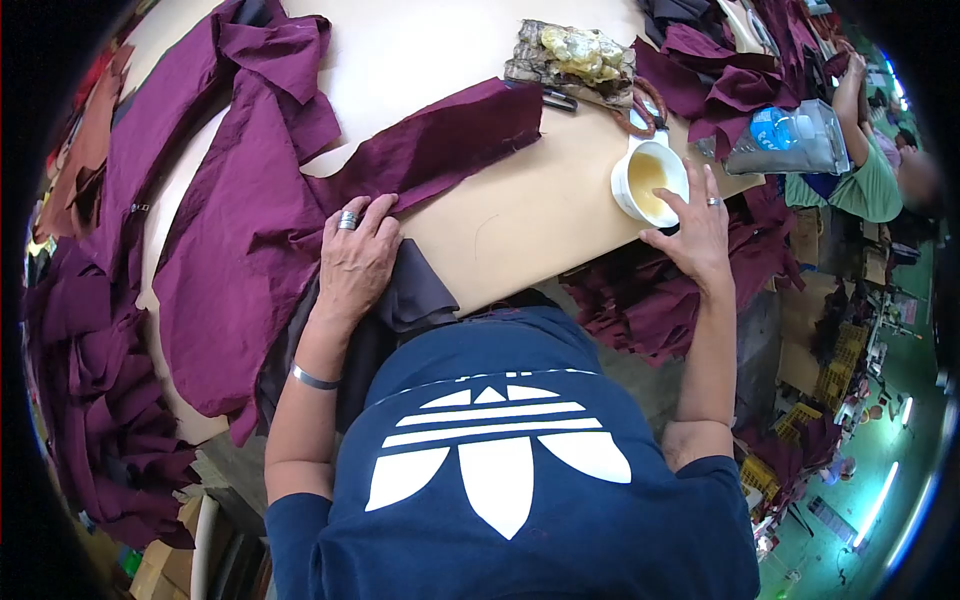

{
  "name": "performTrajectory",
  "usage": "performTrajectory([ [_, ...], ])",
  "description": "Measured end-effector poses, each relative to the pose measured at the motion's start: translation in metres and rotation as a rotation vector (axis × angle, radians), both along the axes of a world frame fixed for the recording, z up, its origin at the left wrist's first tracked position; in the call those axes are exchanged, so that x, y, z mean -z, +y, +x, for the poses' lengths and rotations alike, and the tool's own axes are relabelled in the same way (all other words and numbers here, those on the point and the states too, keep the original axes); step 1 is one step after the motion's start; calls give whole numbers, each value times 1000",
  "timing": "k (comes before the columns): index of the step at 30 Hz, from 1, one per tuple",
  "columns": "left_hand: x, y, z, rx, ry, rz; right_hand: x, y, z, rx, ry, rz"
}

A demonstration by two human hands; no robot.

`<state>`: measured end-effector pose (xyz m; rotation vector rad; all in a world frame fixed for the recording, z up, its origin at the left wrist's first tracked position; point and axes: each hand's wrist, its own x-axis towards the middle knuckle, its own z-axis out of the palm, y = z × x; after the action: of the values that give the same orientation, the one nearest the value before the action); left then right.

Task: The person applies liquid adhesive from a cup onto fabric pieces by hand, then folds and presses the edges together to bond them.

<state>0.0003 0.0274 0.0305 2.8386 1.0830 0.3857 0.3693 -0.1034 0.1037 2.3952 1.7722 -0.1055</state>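
Note:
My left hand [358,250], with a wide ring on one finger, lies on the near edge of a burgundy cloth piece [430,145]. Its fingers rest over the fabric, slightly bent, and dark grey cloth [418,285] shows beside it. At the table's near edge, my right hand [697,232] is over a white cup [622,190] holding yellowish paste or liquid. One fingertip reaches inside the cup, while the thumb is by its rim and the other fingers are spread. Whether the fingers touch the contents cannot be made out.
A crumpled, paste-crusted bundle [580,60], a dark pen-like object [558,100] and a reddish-brown ring [655,105] lie behind the cup. Right of these is a clear container with a bottle [775,130]. Burgundy cloth [90,400] hangs at left; a co-worker's arm [850,110] is at right.

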Motion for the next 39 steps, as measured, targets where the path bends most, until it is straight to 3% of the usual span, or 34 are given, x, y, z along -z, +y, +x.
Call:
performTrajectory([
  [9,-1,0,0,11,2,-5,19,10,3,31,30,-19],
  [12,0,1,0,20,-26,7,6,4,2,39,128,192],
  [19,-1,-1,1,7,-44,23,-14,1,-47,-59,-83,77],
  [24,1,0,0,7,-36,16,20,44,-110,-302,254,347],
  [26,1,0,0,8,-31,14,43,62,-127,-227,516,336],
  [30,1,0,0,10,-27,13,71,83,-142,-166,749,229],
  [33,1,0,-1,12,-32,11,70,84,-152,-204,244,251],
  [39,-1,1,-3,20,-35,-12,81,85,-164,-341,-169,243],
])
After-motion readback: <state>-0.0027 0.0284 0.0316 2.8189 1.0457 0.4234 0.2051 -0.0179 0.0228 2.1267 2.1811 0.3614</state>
